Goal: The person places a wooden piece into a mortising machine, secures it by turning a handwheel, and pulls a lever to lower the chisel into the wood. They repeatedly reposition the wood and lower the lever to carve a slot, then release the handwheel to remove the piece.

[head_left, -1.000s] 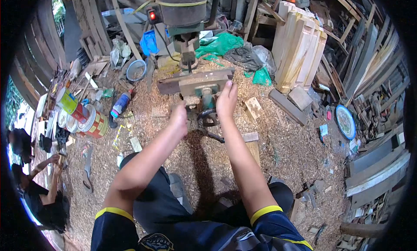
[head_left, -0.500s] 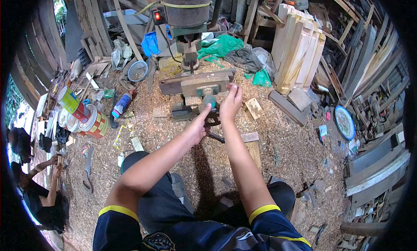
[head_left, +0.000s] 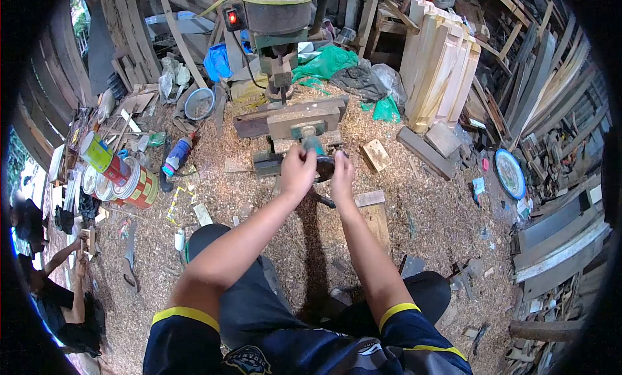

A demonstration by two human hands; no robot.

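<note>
A dark handwheel [head_left: 324, 169] sits on the near side of a green machine vise [head_left: 311, 143]. My left hand [head_left: 298, 172] is closed around the wheel's left rim. On the opposite rim my right hand [head_left: 343, 175] is curled, fingers gripping the edge. Beyond the vise, a wooden block [head_left: 303, 123] rests against its jaw, with a darker board [head_left: 259, 123] behind it. Above the wood hangs the drilling machine's bit [head_left: 283, 96], apart from the block. A red light glows on the switch box [head_left: 233, 17]. My hands partly hide the wheel.
Wood shavings cover the ground. A small wooden block [head_left: 376, 155] and a dark beam [head_left: 424, 152] lie to the right, near stacked timber frames [head_left: 437, 67]. Paint buckets [head_left: 139, 184], a bottle [head_left: 178, 156] and a handsaw [head_left: 130, 258] are leftward. Another person [head_left: 65, 297] works at far left.
My left hand has risen and closed onto the wheel's left side. My right hand has dropped from beside the wooden block to the wheel's right rim. The view has shifted slightly.
</note>
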